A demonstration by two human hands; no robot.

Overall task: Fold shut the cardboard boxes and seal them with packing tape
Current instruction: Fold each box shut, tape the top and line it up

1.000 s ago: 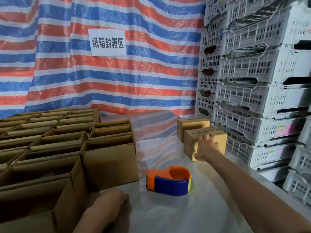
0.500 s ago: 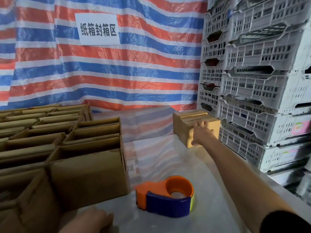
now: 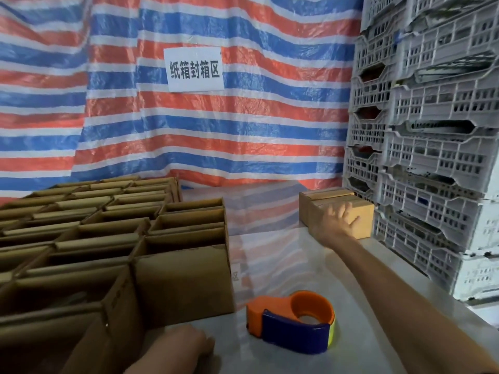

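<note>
Left grip rests loosely curled on the counter, holding nothing, beside the tape dispenser. Many open boxes at left await folding and taping. Farther off, right grip, spread wide, seems to touch the nearer of 2 closed boxes

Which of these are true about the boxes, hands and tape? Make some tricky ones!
1. The tape dispenser lies on the table, in nobody's hand. True.
2. The right hand grips the tape dispenser. False: its spread fingers are at a closed cardboard box.
3. The cardboard boxes on the left are open on top. True.
4. The left hand rests on a plastic crate. False: it rests on the table beside the open boxes; the crates are stacked on the right.
</note>
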